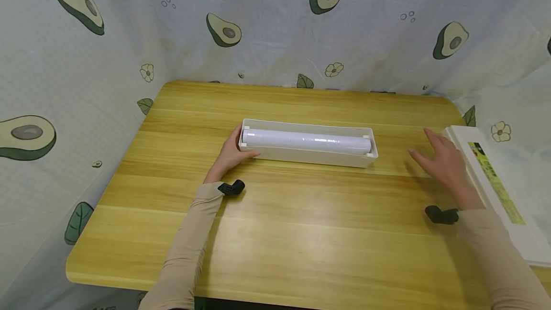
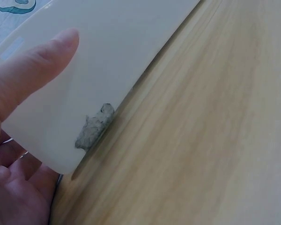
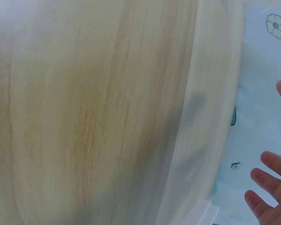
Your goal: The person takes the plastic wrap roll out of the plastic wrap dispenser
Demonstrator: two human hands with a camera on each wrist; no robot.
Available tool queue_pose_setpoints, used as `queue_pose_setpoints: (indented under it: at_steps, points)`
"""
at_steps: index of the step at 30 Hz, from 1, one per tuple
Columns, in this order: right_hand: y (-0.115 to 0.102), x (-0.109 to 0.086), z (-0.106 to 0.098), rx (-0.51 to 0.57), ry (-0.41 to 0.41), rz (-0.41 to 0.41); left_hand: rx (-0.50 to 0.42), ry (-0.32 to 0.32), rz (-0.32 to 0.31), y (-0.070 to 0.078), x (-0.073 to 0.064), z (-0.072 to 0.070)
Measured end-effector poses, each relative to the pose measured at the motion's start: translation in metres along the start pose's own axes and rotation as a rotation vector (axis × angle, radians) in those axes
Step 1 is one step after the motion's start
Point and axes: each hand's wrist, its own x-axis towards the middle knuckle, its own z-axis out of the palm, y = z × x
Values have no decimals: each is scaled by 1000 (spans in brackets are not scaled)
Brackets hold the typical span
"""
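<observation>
Evidently, steadying is the step in hand: the long, open-topped white plastic box (image 1: pixel 310 157) lies mid-table, with a glossy whitish cylindrical roll (image 1: pixel 306 141) lengthwise inside. The bare left hand (image 1: pixel 230 154) grips its left end, thumb against the near wall. Good holding here probably means a pinch firm enough to prevent sliding, yet too light to bow the wall, with the thumb clear of the roll. Below the thumb, a rough grey patch (image 2: pixel 93 130) marks that wall's lower edge. Farther right, the bare right hand (image 1: pixel 445 164) has fingers spread, holding nothing, beside a long flat white plastic-looking piece (image 1: pixel 490 200) with a yellow-green label (image 1: pixel 497 183); whether they touch, I cannot tell. Wood-grained tabletop (image 1: pixel 301 238) lies beneath.
</observation>
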Motion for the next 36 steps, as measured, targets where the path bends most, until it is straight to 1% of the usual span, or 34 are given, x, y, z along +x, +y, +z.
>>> queue_pose_setpoints:
  at_steps: [7, 14, 16, 19, 23, 30, 36]
  points:
    - [-3, 1, 2, -7, -6, -5, -11, 1, -4, -6, 2, 0]
    - [-10, 5, 1, -26, 16, -23, 7, 25, 16, -30, 14, 0]
    - [-11, 6, 0, -28, 22, -24, 12, 29, 27, -32, 15, 0]
    - [-11, 7, 0, -25, 14, -20, 12, 34, 38, -31, 16, 0]
    - [-12, 7, 1, -11, 5, -25, 7, 40, 37, -29, 15, 0]
    - [-18, 9, 1, -9, 8, -39, -5, 33, 10, -28, 14, -1]
    - [-23, 10, 0, -16, 0, -45, 2, 6, -5, -7, 4, -1]
